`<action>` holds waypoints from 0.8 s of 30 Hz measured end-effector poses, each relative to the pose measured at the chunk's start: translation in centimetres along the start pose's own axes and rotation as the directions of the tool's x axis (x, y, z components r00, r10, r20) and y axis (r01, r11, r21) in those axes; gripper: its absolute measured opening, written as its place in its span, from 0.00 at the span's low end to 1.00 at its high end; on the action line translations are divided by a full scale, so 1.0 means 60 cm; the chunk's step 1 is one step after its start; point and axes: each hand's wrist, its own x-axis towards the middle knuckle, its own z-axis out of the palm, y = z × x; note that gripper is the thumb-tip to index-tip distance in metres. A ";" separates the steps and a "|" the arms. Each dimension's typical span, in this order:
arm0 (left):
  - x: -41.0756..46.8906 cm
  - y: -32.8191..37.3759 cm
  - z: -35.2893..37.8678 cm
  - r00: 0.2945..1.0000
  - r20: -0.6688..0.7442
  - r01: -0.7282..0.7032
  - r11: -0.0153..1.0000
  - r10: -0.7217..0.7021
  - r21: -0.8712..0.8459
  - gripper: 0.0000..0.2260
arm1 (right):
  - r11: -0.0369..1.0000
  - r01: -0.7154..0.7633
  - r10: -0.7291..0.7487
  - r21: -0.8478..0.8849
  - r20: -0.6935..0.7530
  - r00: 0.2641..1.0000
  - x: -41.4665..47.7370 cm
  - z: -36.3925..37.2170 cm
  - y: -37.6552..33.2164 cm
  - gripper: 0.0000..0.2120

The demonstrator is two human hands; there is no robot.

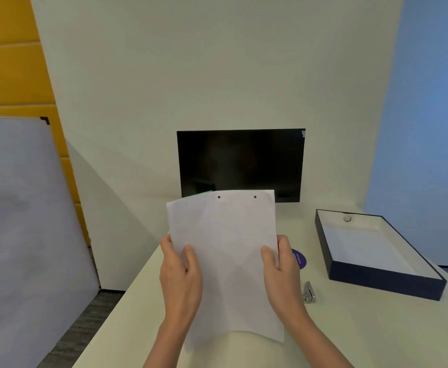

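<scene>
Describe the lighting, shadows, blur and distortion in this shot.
Head view: soft, even light, no hard glare; the dark monitor shows only faint reflections. Head view: a diagonal shadow crosses the wall beside the whiteboard, whose edges slant with wide-angle distortion. Head view: slightly soft overall, so nothing can be read on the paper that the left hand and right hand hold.
</scene>
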 end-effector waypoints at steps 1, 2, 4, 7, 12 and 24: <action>-0.005 -0.005 -0.002 1.000 0.007 0.024 1.000 -0.024 -0.002 0.06 | 0.999 -0.032 0.032 -0.002 0.016 0.999 -0.008 0.001 0.005 0.06; -0.013 -0.014 -0.004 0.998 0.020 0.055 0.999 -0.055 -0.002 0.06 | 0.998 -0.069 0.070 -0.012 0.030 0.997 -0.018 0.002 0.013 0.07; -0.032 -0.035 -0.006 0.993 0.053 0.107 0.994 -0.107 -0.011 0.06 | 0.992 -0.123 0.123 -0.015 0.035 0.992 -0.040 0.005 0.031 0.11; -0.048 -0.063 -0.007 0.985 0.090 0.151 0.988 -0.148 -0.028 0.05 | 0.985 -0.170 0.170 -0.020 0.014 0.985 -0.048 0.006 0.049 0.14; -0.062 -0.090 -0.009 0.972 0.133 0.200 0.980 -0.196 -0.018 0.06 | 0.978 -0.190 0.194 -0.080 0.037 0.980 -0.047 0.011 0.089 0.15; -0.015 -0.032 0.067 0.951 0.285 0.108 0.992 -0.122 0.065 0.05 | 0.959 -0.232 0.242 -0.160 0.051 0.969 0.020 -0.086 0.096 0.23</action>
